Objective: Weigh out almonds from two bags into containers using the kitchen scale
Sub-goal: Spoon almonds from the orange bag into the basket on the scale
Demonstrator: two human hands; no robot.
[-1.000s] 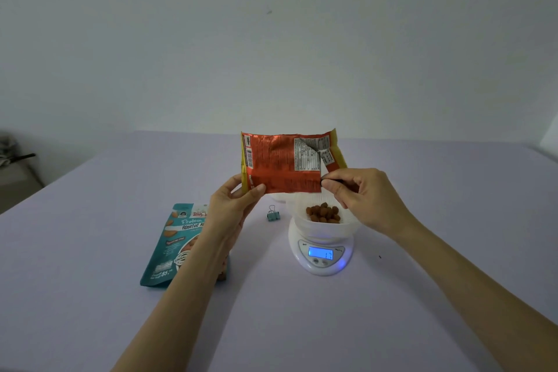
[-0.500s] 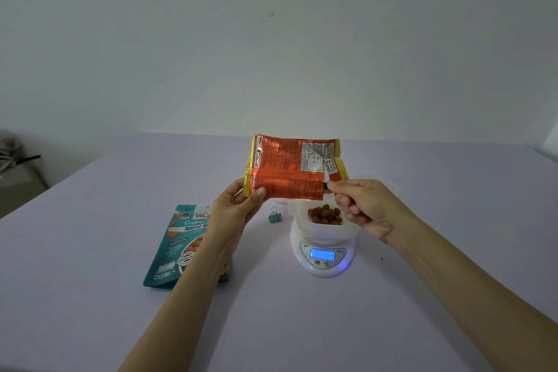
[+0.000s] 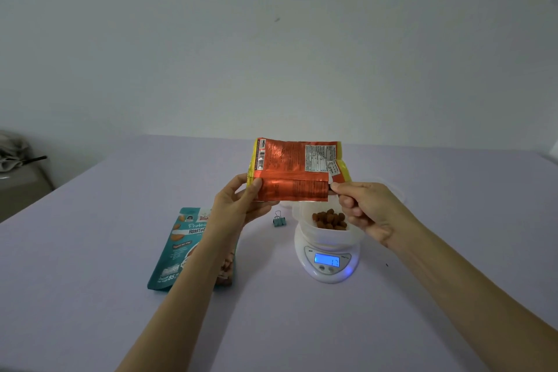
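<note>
I hold an orange foil bag point(image 3: 294, 169) up over the table, its lower edge folded over. My left hand point(image 3: 238, 205) pinches its left side and my right hand point(image 3: 367, 210) pinches the right end of the fold. Below the bag a white kitchen scale point(image 3: 327, 263) with a lit blue display carries a clear plastic container point(image 3: 305, 217) holding several brown almonds point(image 3: 329, 220). A teal almond bag point(image 3: 184, 251) lies flat on the table to the left, partly under my left forearm.
A small teal binder clip point(image 3: 279, 220) stands on the lavender table point(image 3: 90, 251) between the teal bag and the scale. Another clear container's rim point(image 3: 392, 187) shows behind my right hand. A grey cabinet with clutter point(image 3: 18, 166) is at the far left.
The orange bag's bottom edge has been folded upward, so the bag looks shorter. Both hands have kept their hold on it and shifted slightly right.
</note>
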